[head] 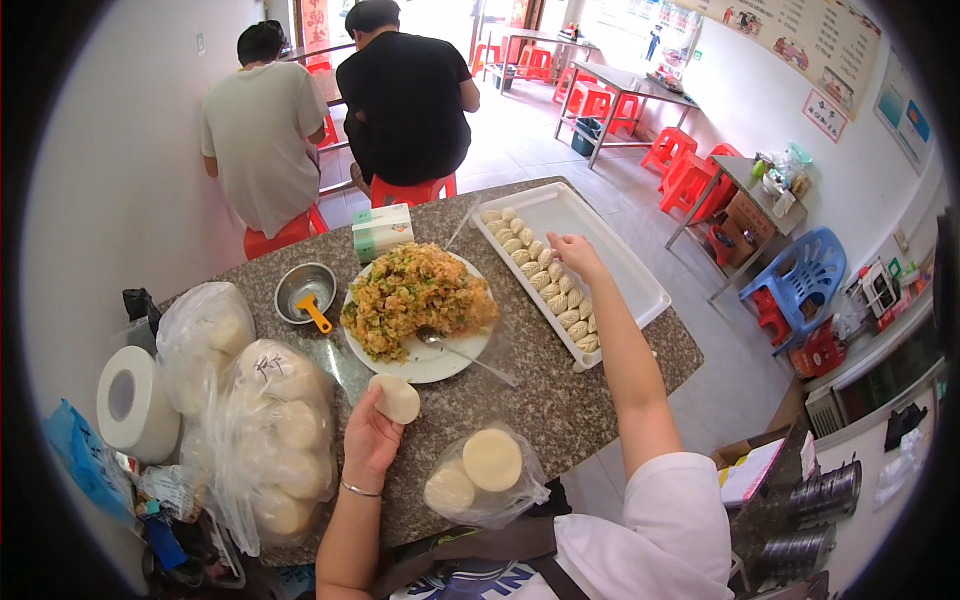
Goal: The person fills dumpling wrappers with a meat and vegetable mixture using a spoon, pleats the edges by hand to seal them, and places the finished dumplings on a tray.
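Note:
A round dough wrapper [398, 400] rests in my left hand [373, 437], pinched at its edge between thumb and fingers, just below a white plate [457, 361] heaped with chopped filling [412, 292]. On that plate lies a metal spoon [472, 358], its handle over the rim. My right hand [574, 253] reaches over a white plastic tray [637, 289], at the edge of rows of pleated dumplings [540, 281]. Whether its fingers touch a dumpling, I cannot tell. Stacked round wrappers [492, 459] sit in an open plastic bag near my body.
Bagged wrapper stacks [289, 442] and a paper roll [135, 405] stand at left. A metal bowl [304, 281] holds a yellow-handled scraper [313, 313]. Beyond it are a tissue box [382, 231] and two seated people [405, 105]. A blue plastic chair [799, 281] stands right of the granite counter.

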Motion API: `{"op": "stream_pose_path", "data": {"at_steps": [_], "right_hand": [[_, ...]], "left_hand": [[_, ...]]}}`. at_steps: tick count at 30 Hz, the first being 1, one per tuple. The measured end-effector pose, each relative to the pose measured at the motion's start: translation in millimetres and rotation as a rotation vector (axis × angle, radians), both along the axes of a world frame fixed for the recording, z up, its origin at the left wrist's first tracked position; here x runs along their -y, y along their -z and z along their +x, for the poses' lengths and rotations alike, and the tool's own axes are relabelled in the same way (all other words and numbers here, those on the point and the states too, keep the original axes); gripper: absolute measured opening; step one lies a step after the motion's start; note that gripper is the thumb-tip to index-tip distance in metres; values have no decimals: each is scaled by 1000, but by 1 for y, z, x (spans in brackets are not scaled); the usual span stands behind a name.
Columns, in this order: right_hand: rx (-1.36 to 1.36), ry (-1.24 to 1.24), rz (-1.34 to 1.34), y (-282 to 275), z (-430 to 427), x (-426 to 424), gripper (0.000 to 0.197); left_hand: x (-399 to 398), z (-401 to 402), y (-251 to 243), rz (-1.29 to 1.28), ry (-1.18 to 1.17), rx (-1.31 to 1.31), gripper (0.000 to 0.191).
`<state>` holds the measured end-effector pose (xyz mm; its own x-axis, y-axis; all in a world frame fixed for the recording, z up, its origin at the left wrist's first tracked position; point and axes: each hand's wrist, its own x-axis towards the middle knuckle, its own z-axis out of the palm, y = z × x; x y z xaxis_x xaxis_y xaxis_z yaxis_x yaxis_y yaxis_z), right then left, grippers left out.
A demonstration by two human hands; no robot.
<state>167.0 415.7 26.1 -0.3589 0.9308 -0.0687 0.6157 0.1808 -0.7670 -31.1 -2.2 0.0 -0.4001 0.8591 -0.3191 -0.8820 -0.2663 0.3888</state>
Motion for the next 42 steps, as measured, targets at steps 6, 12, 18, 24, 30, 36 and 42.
{"op": "stream_pose_path", "data": {"at_steps": [6,12,18,24,30,36,42], "right_hand": [[249,51,151,-5,13,3,57],[-13,63,-28,-9,28,16,58],[52,50,-71,-7,34,28,53],[314,20,167,-6,67,34,52],[95,23,88,-6,69,57,52],[175,52,290,-24,65,85,47],[-11,-515,310,-49,0,194,43]], "left_hand": [[2,-2,4,33,4,7,25],[2,-1,2,9,7,-1,25],[2,-2,4,23,15,-3,26],[-6,-1,11,15,4,36,25],[2,-2,5,28,1,25,25],[-1,0,11,27,10,-20,24],[1,8,5,54,91,-178,29]]}}
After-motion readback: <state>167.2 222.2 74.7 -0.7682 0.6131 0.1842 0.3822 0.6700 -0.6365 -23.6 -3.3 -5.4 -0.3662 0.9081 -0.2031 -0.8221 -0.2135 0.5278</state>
